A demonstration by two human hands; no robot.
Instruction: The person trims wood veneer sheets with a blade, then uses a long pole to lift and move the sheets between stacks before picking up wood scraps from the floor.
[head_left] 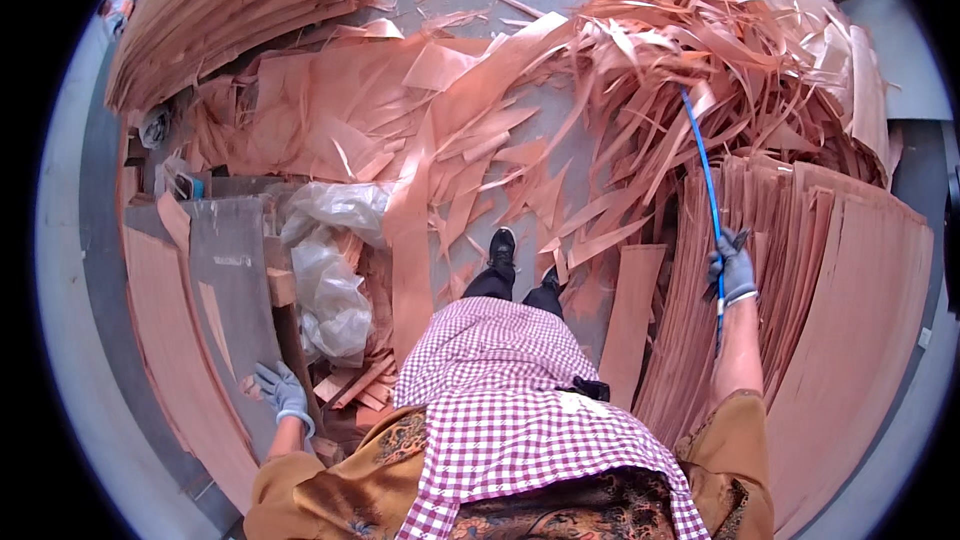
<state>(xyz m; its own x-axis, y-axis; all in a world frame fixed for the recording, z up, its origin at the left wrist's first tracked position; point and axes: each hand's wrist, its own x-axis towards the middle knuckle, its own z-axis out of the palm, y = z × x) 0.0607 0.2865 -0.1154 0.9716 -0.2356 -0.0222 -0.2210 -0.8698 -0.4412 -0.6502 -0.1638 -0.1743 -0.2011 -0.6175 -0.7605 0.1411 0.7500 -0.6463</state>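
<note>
My right hand (734, 268), in a grey glove, is closed around a long thin blue rod (703, 155). The rod's far end reaches into a heap of torn wood veneer strips (690, 40), and its near end sticks out below my fist. Beneath that hand is a stack of reddish veneer sheets (850, 270), standing on edge. My left hand (281, 389), gloved in grey too, lies with fingers apart at the edge of a dark grey board (235, 280). Nothing shows in its grasp. A veneer scrap (250, 386) is just beyond its fingertips.
Loose veneer strips (480, 160) litter the grey floor (545, 105) around my feet. A tall veneer stack (220, 20) stands at the far left. Crumpled clear plastic (335, 290) and wood offcuts (365, 385) lie between the grey board and my legs.
</note>
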